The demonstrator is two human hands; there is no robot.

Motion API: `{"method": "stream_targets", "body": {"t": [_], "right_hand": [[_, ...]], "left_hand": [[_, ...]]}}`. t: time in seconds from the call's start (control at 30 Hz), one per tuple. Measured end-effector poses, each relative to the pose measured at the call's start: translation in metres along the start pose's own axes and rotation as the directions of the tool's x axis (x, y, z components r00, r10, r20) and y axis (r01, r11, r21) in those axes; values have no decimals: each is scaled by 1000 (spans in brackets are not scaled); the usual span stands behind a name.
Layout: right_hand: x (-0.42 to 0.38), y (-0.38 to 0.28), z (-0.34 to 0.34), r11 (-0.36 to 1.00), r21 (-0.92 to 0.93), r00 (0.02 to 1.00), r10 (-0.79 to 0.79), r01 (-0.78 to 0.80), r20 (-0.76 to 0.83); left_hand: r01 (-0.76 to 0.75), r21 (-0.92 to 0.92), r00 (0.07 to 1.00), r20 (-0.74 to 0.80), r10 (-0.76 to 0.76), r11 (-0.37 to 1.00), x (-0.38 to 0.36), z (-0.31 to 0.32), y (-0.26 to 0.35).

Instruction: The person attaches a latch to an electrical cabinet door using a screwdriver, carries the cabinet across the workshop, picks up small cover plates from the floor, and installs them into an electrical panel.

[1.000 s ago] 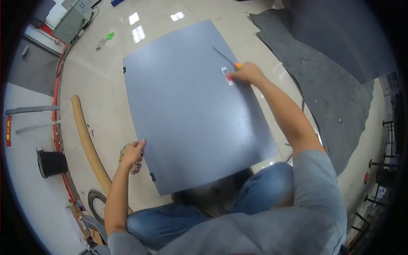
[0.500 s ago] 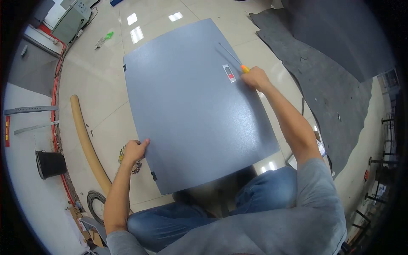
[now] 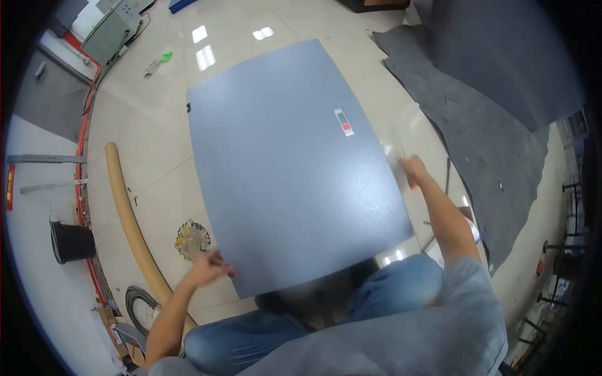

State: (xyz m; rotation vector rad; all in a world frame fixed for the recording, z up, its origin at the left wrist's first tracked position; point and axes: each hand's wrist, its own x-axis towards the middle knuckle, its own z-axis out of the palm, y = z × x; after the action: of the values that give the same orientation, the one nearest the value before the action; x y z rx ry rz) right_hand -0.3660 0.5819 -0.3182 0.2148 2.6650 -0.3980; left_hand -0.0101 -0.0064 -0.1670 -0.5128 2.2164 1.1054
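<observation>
A large grey-blue panel door [image 3: 282,163] lies tilted across the floor in front of my knees. A small latch plate [image 3: 344,122] with a red part is set near its right edge. My right hand [image 3: 414,169], off the panel's right side, is closed round a screwdriver [image 3: 412,183], whose orange handle shows while the shaft is blurred. At the lower left edge, my left hand [image 3: 210,269] has its fingertips by the dark lower hinge, which they mostly cover; blur hides whether they grip it. Another black hinge [image 3: 189,108] shows at the upper left edge.
A round dish of small parts [image 3: 192,240] sits on the floor left of the panel. Beyond it are a long tan tube [image 3: 128,216], a coiled cable [image 3: 139,307] and a black bucket [image 3: 73,242]. A dark mat [image 3: 495,150] covers the right side.
My right hand has moved the screwdriver off the panel, down and to the right. My left hand has slid down the left edge to the lower hinge, uncovering the dish of parts.
</observation>
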Motion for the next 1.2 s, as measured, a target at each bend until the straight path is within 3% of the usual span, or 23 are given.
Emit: {"method": "stream_targets", "body": {"t": [0.03, 0.1, 0.17, 0.2, 0.27, 0.33, 0.43, 0.5, 0.53, 0.57, 0.63, 0.67, 0.7, 0.73, 0.77, 0.8, 0.87, 0.9, 0.97, 1.07, 1.13, 1.2], "right_hand": [[-10, 1, 13, 985, 68, 973, 170, -161, -154], [-55, -26, 1, 841, 541, 996, 66, -25, -57], [-114, -72, -12, 351, 924, 932, -261, -150, 251], [-129, -84, -21, 334, 918, 919, -249, -214, 305], [-145, -99, -34, 303, 893, 885, -228, -332, 406], [-144, -104, -24, 285, 910, 895, -245, -302, 374], [-155, -119, 0, 162, 941, 879, -340, -296, 335], [-168, -132, 25, 181, 933, 899, -264, -310, 350], [-175, -144, 33, 188, 930, 908, -223, -316, 354], [-178, -153, 39, 312, 925, 944, -171, -218, 281], [-149, -146, 4, 854, 498, 714, -255, -150, 652], [-132, -147, -28, 980, 198, 561, -167, 6, 811], [-120, -161, -62, 980, -100, 578, -17, 171, 816], [-115, -174, -96, 864, -388, 614, 123, 320, 779], [-103, -161, -123, 725, -469, 736, -78, 505, 672], [-94, -152, -150, 530, -571, 769, -304, 627, 562], [-136, -196, -228, 832, -383, 875, -226, 402, 428], [-163, -222, -265, 934, -244, 916, -162, 263, 367], [-203, -263, -327, 992, -13, 886, -109, 128, 451], [-207, -309, -380, 941, 332, 835, -131, -64, 535], [-151, -315, -369, 826, 507, 795, -125, -248, 593], [-80, -341, -338, 712, 594, 794, -86, -373, 602]], "left_hand": [[-39, -34, 997, 64, 41, 999, -22, 16, -10], [212, -107, 958, 217, -185, 971, -44, 48, -42], [317, -453, 933, 308, -187, 833, -54, 71, -40], [359, -602, 921, 354, -164, 714, -55, 77, -40], [273, -673, 953, 285, -100, 688, -53, 77, -43], [236, -778, 972, 200, -126, 582, -60, 76, -32], [65, -845, 971, -69, -228, 531, -53, 66, -65], [-2, -856, 908, -218, -357, 517, -48, 44, -81], [39, -864, 886, -202, -417, 502, -43, 27, -107], [30, -840, 893, -220, -391, 541, -44, 0, -83], [166, -689, 893, -199, -404, 706, -32, -47, -94], [288, -524, 891, -159, -425, 801, -27, -69, -98], [382, -334, 887, -130, -444, 861, -19, -94, -100], [453, -131, 878, -106, -467, 882, -12, -116, -96], [411, 84, 909, -103, -403, 908, -4, -133, -86], [343, 289, 939, -82, -334, 894, 7, -145, -78], [386, 359, 922, -154, -354, 850, 39, -153, -77], [365, 325, 930, -169, -326, 872, 40, -164, -43], [320, 292, 941, -207, -267, 902, 58, -187, 22], [295, 246, 936, -271, -227, 923, 117, -214, 75], [280, 259, 923, -337, -186, 924, 165, -233, 108], [338, 171, 898, -352, -263, 926, 209, -258, 160]]}}
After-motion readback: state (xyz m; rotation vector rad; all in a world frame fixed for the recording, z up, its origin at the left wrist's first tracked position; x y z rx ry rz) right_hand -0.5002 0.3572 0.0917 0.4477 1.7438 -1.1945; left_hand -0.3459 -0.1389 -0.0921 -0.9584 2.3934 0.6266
